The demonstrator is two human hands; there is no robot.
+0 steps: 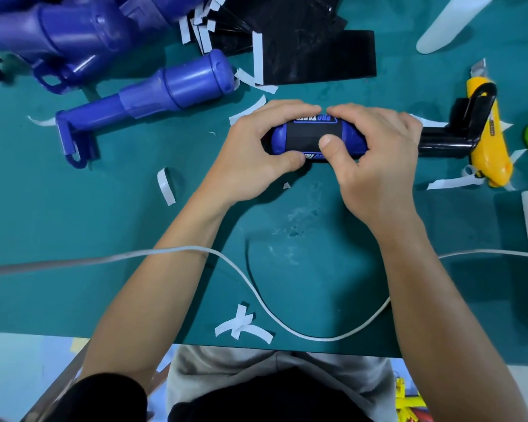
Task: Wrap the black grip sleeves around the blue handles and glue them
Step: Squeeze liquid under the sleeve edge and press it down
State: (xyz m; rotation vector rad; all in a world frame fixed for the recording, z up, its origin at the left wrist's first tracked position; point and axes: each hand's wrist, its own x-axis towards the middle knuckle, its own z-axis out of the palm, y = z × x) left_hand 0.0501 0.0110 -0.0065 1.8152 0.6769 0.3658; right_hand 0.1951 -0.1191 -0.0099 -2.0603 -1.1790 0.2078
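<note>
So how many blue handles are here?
At least 4: held handle in left hand and right hand; lone handle left of it; pile of two or more top left, blurred, cropped.

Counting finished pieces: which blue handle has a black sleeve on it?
The handle that the left hand and right hand grip: a black sleeve wraps its middle. The lone handle beside it and the pile at top left are bare blue.

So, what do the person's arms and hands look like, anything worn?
Left hand and right hand are bare: no gloves, rings or watch visible. Forearms are uncovered; a black clothing sleeve ends at the left elbow.
</note>
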